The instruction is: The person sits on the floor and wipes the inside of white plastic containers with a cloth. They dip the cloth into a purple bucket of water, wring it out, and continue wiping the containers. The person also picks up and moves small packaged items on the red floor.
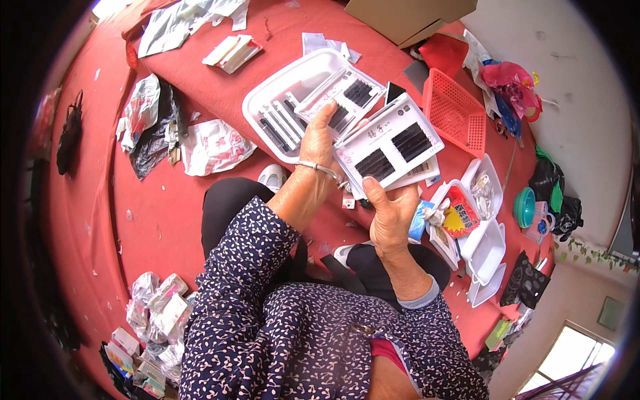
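My left hand [319,139] is closed on a flat white false-eyelash case [341,95] with two blocks of black strips under its cover, thumb on the near edge. A similar, nearer eyelash case [392,148] is pinched in my right hand [395,217], its thumb pressing the front edge. Another white case [420,172] shows partly beneath it. Both cases are tilted toward me, their sides close together. Behind my left hand stands a white plastic basin [257,100], with several narrow cases with dark strips [280,123] lying inside.
A red perforated basket [460,113] and a cardboard box [413,19] stand at the far right. Nearer on the right are white plastic trays [485,250]. Plastic bags [217,147] lie on the red cloth at left, with wrapped packets [163,310] at lower left.
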Available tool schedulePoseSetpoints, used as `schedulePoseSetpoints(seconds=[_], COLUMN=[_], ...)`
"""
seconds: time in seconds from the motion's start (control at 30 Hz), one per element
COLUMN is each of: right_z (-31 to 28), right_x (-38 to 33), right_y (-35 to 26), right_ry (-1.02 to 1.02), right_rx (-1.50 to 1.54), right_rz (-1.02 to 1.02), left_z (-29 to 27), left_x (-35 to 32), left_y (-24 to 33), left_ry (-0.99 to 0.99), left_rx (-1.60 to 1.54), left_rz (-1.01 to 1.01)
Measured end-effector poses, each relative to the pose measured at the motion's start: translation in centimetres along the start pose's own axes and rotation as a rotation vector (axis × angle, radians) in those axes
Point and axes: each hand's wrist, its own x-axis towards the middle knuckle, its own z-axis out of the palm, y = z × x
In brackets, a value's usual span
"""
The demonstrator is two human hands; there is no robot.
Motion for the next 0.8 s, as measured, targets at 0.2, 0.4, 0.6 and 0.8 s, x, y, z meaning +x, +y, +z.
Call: schedulePoseSetpoints(seconds=[0.2,0.4,0.6,0.8], right_z=[0.3,-0.3,-0.5,-0.5], right_x=[0.2,0.4,0.6,0.8], right_y=[0.1,0.4,0.8,0.8], right_ry=[-0.005,-0.060,-0.027,-0.003], right_rx=[0.083,0.077,0.105,0.086], right_rz=[-0.019,0.005,0.012,0.060], left_z=[1.1,0.7,-0.1,0.4], left_x=[-0.8,-0.4,0.2,-0.2], left_y=[0.1,0.0,-0.2,-0.1], left_ry=[0.006,0.022,0.009,-0.010], left_rx=[0.044,0.058,0.045,0.060], left_rz=[0.014,0.026,0.024,0.031])
